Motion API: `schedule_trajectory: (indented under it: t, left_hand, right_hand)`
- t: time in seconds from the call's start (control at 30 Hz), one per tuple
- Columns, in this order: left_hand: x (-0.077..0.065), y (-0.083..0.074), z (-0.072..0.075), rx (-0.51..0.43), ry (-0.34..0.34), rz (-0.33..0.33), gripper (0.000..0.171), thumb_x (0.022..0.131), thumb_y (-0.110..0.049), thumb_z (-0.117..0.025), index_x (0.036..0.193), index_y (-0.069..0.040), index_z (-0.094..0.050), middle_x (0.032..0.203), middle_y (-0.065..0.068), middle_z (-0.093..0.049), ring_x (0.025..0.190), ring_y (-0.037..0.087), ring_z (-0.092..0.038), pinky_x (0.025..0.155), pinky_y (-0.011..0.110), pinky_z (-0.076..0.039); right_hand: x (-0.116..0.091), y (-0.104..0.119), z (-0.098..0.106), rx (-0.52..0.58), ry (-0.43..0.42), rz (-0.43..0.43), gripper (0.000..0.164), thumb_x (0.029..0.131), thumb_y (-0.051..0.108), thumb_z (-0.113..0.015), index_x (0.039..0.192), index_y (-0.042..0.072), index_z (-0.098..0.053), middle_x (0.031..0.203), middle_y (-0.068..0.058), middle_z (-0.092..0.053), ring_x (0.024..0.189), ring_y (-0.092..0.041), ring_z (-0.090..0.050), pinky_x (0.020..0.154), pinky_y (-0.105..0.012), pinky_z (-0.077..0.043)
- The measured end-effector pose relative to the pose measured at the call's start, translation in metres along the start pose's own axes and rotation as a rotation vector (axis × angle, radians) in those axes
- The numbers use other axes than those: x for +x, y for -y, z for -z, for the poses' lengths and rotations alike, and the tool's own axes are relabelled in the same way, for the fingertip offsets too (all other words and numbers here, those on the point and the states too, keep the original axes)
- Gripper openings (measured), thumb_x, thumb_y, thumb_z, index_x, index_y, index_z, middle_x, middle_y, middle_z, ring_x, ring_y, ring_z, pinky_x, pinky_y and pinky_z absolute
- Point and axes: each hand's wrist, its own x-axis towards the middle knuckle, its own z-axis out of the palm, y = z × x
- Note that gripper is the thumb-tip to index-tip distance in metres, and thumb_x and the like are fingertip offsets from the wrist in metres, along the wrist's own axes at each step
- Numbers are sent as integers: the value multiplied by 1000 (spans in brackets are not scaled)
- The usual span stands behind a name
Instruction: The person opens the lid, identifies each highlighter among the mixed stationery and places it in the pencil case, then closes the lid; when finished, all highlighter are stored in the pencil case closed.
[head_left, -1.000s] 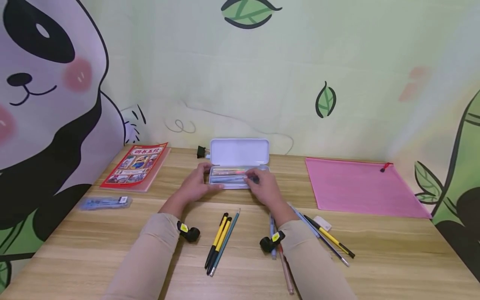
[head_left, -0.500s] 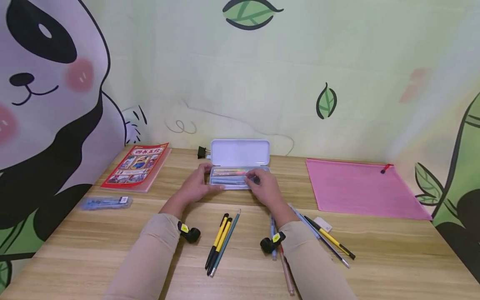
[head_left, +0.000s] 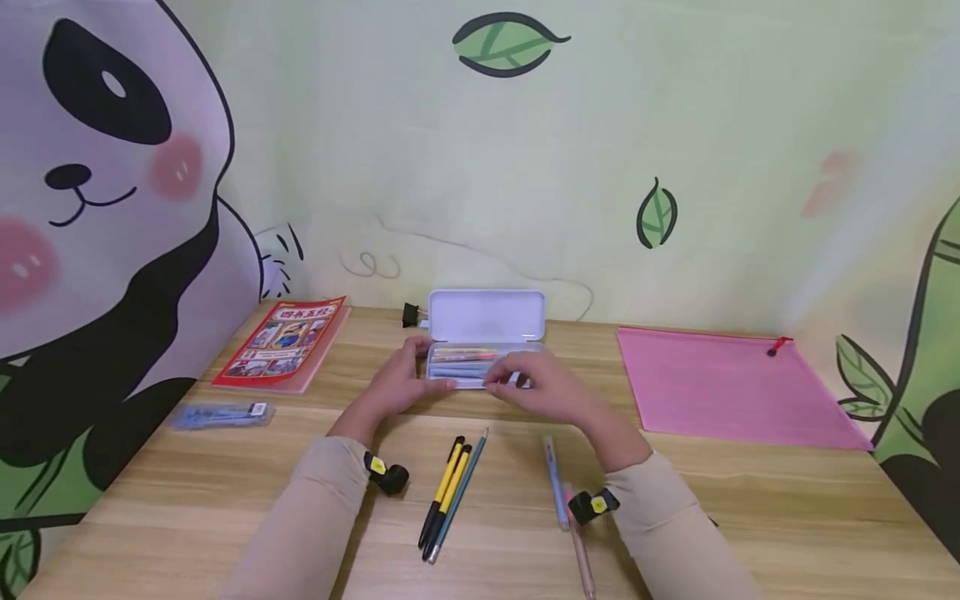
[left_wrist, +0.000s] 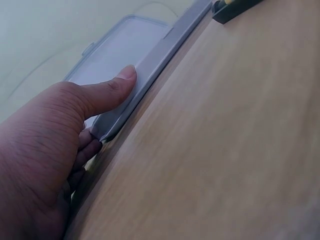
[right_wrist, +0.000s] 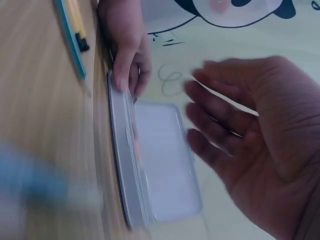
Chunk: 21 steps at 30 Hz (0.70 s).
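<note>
A white pencil case (head_left: 487, 315) stands at the back of the table with its lid raised, and several pens (head_left: 457, 369) lie inside. My left hand (head_left: 396, 383) grips the case's left end; in the left wrist view its thumb (left_wrist: 110, 95) lies along the front wall and the fingers wrap the corner. Over the right part of the case hovers my right hand (head_left: 551, 387). The right wrist view shows its fingers (right_wrist: 215, 112) loosely bent with nothing between them. In the head view that hand hides the case's right part.
Yellow-and-black pens (head_left: 448, 496) and a teal pencil (head_left: 465, 487) lie front centre. A blue pen (head_left: 556, 483) and a pinkish pen (head_left: 582, 558) lie by my right sleeve. Books (head_left: 288, 337) and a blue packet (head_left: 225, 415) are left, a pink zip pouch (head_left: 738, 387) right.
My right hand has let go of the pens in the case, and its forearm has swung right, covering pens and an eraser there. The left hand keeps its grip. The head view has tilted slightly.
</note>
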Motion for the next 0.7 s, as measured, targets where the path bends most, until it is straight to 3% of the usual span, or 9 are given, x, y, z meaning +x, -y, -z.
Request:
schedule_trajectory:
  t: [0.1, 0.23, 0.47, 0.7]
  left_hand:
    - [-1, 1, 0, -7, -4, -2, 100, 74, -50, -87, 149, -11, -34, 143, 10, -49, 134, 30, -45, 117, 51, -28]
    - [-2, 3, 1, -3, -5, 3, 99, 74, -48, -87, 149, -11, -35, 144, 10, -48, 135, 30, -44, 117, 52, -27]
    - [-3, 3, -1, -1, 1, 1, 99, 74, -49, -87, 150, -11, -34, 143, 10, -49, 134, 30, -44, 117, 51, -28]
    - [1, 2, -1, -7, 3, -11, 101, 73, -53, -86, 149, -12, -34, 145, 9, -47, 136, 30, -42, 117, 52, -27]
  right_hand:
    - [-22, -8, 7, 21, 150, -3, 12, 97, 13, -66, 105, 10, -74, 99, 6, -71, 92, -13, -63, 81, -36, -56]
    - [-48, -28, 6, 24, 254, 9, 17, 93, 4, -64, 106, 10, -74, 104, 2, -71, 100, -17, -64, 87, -40, -55]
    - [-67, -55, -1, 123, 272, -1, 28, 85, -3, -68, 108, 13, -74, 111, 3, -67, 109, -18, -59, 101, -42, -46]
    - [-70, -67, -7, 172, 233, 42, 30, 83, -2, -71, 106, 16, -74, 114, 2, -65, 113, -22, -54, 101, -46, -39]
